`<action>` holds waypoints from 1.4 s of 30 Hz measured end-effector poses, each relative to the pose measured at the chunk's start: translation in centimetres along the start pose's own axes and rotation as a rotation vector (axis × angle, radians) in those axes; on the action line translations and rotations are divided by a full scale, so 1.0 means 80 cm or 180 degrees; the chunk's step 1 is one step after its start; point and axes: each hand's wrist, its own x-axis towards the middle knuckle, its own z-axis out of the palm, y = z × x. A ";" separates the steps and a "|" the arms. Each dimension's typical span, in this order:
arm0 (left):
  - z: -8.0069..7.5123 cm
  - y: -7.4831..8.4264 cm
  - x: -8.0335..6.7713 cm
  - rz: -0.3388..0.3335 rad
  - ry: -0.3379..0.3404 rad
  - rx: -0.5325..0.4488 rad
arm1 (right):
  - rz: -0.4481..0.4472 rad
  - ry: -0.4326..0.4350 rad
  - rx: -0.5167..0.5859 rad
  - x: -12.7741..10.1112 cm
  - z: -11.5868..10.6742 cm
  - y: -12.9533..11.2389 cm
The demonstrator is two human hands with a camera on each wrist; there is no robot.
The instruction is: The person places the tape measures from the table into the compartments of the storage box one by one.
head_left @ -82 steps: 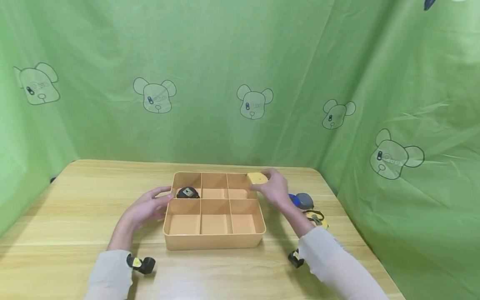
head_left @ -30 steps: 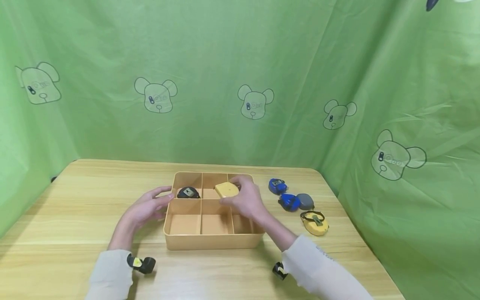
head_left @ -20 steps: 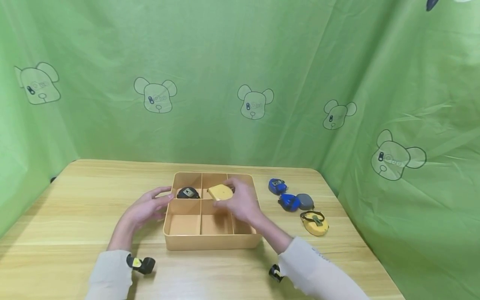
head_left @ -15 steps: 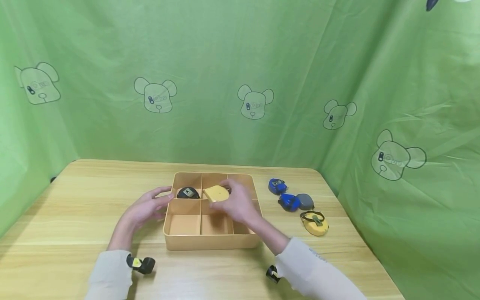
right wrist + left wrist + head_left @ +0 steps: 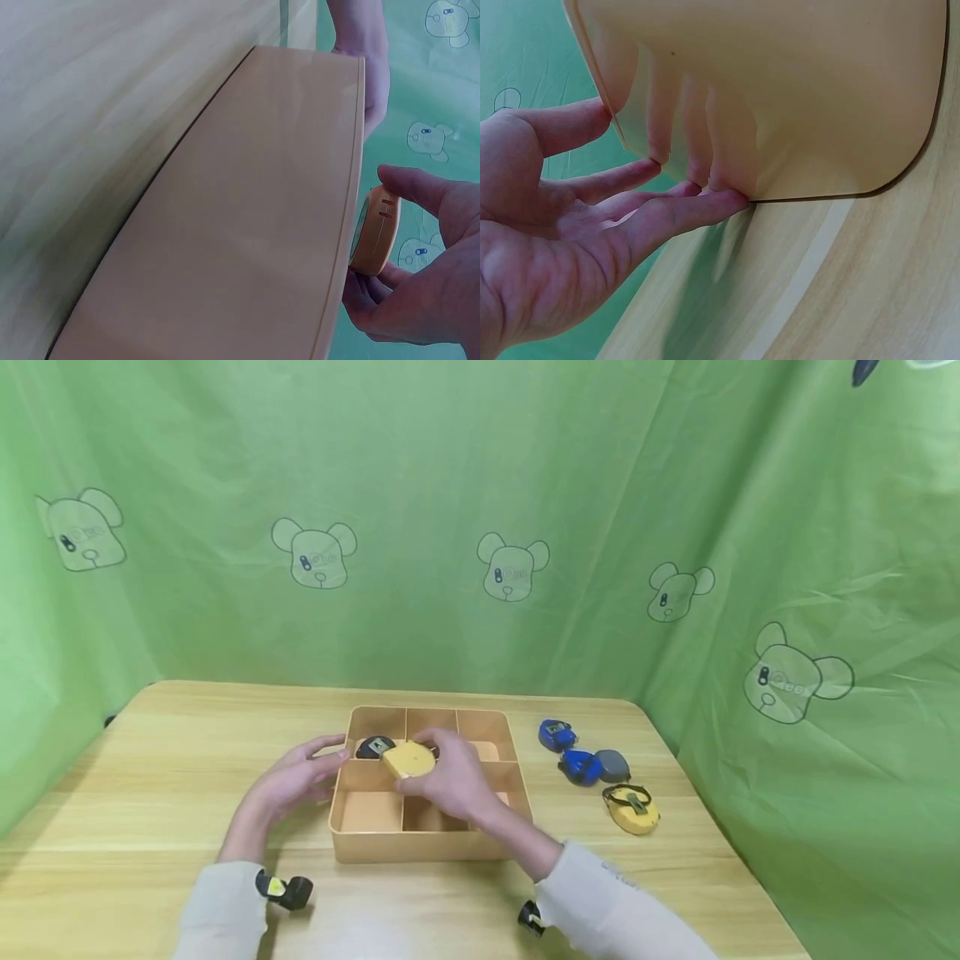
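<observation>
The right hand [image 5: 450, 783] grasps a yellow tape measure [image 5: 408, 759] above the divided tray [image 5: 427, 847], over its middle dividers. The left hand [image 5: 296, 774], fingers straight, presses the tray's left wall.

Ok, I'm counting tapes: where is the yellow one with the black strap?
In the head view, the yellow tape with the black strap lies on the table, right of the tray, nearest the blue and grey tapes.

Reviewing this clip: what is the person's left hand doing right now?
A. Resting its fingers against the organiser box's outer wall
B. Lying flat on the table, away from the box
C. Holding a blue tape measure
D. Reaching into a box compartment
A: the left hand lays straight fingers against the outer wall of the organiser box, holding nothing.
</observation>
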 end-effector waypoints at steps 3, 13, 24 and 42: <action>0.001 0.001 0.000 -0.0001 0.0019 -0.0001 | -0.0058 -0.0016 -0.0032 -0.001 0.004 -0.003; 0.001 0.000 0.000 0.0006 0.0005 -0.0033 | -0.0064 -0.0129 -0.0073 -0.004 0.022 -0.012; 0.000 -0.001 0.001 -0.0014 0.0009 -0.0056 | -0.0125 -0.0204 -0.0288 -0.008 0.035 -0.020; 0.002 0.003 -0.001 0.0047 -0.0061 -0.0012 | -0.0141 -0.0242 -0.0382 -0.012 0.047 -0.017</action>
